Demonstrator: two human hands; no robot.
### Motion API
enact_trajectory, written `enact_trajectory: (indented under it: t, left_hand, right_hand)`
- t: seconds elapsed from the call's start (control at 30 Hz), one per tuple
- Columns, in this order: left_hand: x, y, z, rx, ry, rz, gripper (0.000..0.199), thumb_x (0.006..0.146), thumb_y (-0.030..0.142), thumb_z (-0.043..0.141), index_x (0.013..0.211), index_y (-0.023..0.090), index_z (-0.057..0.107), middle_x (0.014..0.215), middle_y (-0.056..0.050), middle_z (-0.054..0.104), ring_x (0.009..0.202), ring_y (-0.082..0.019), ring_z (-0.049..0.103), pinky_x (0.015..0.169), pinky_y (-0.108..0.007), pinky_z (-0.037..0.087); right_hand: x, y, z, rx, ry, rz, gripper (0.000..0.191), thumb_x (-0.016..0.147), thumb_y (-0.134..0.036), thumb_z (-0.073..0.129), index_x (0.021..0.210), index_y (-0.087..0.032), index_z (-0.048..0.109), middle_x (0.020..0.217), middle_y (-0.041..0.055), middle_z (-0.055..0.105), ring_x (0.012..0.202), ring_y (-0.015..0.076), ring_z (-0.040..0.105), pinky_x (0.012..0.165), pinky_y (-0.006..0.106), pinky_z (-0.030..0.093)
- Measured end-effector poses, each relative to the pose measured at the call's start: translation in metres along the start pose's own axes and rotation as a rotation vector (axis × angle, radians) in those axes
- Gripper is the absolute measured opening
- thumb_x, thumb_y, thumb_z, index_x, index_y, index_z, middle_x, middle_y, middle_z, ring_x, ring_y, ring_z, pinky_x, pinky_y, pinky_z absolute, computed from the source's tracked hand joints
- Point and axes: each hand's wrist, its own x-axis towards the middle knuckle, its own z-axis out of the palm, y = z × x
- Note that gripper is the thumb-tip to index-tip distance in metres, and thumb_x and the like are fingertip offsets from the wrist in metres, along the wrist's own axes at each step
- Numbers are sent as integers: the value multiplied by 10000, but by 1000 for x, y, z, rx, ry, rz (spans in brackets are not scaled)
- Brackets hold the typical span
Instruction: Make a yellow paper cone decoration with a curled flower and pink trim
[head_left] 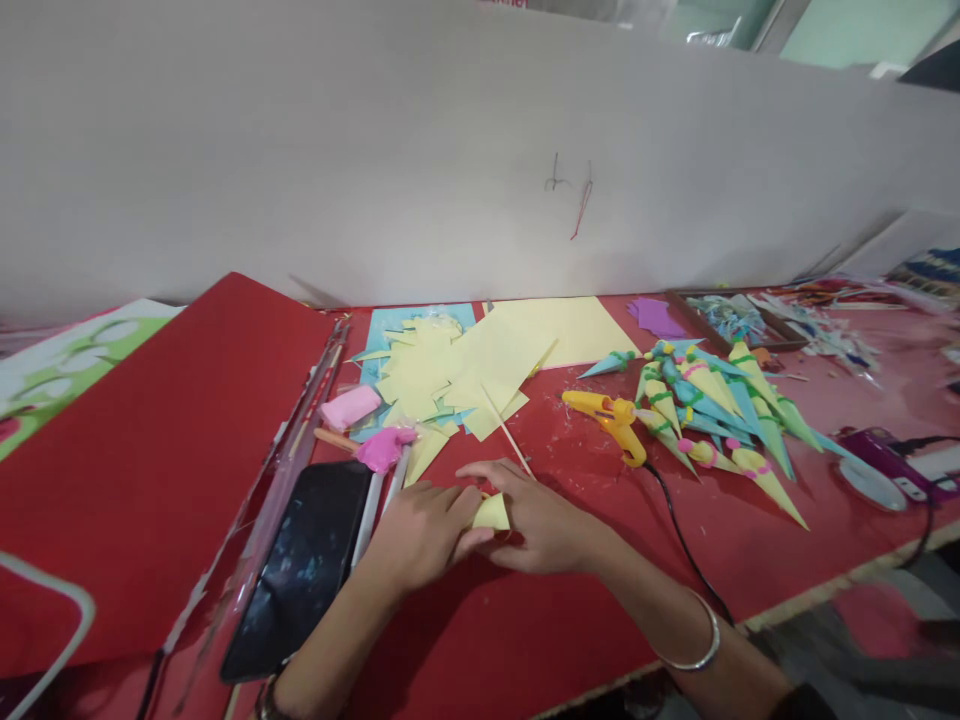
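Over the near middle of the red table, my left hand point(427, 530) and my right hand point(532, 515) meet around a small curled piece of pale yellow paper point(492, 513). The left thumb and fingers press on its left side, while the right fingers wrap behind and below it. Parts of the paper are hidden by the fingers. Just beyond my hands lies a thin pale stick point(506, 430), its far end on a pile of cut yellow paper point(427, 365). A yellow glue gun point(611, 420) rests to the right of my right hand.
Several decorated yellow and blue paper cones point(720, 395) lie heaped on the right. A black phone point(307, 560) and pink clay-like lumps point(384, 450) are at left, beside a large red sheet point(165, 470). A tray point(739, 318) and purple power strip point(889, 465) stand further right.
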Motion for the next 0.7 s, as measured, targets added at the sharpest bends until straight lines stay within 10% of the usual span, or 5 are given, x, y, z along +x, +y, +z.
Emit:
enact_trajectory:
  t: [0.53,0.7]
  left_hand:
    - [-6,-1,-17,-516,18,-239,517,881,471,237,479,181,383,398,55,380,362,-72,349,372,-180,261]
    - [-3,-7,-17,-483,-85,-186,407,875,398,316,549,186,435,475,48,493,411,-81,425,394,-173,293]
  right_hand:
    - [-8,-4,-7,208,122,17,619,700,-160,568,1255,-209,298,1170,81,462,1037,178,499,882,295,435]
    - [-10,-9,-13,17,96,-15,454,697,-197,598,1131,-214,468,1235,75,443,1042,202,500,874,304,444]
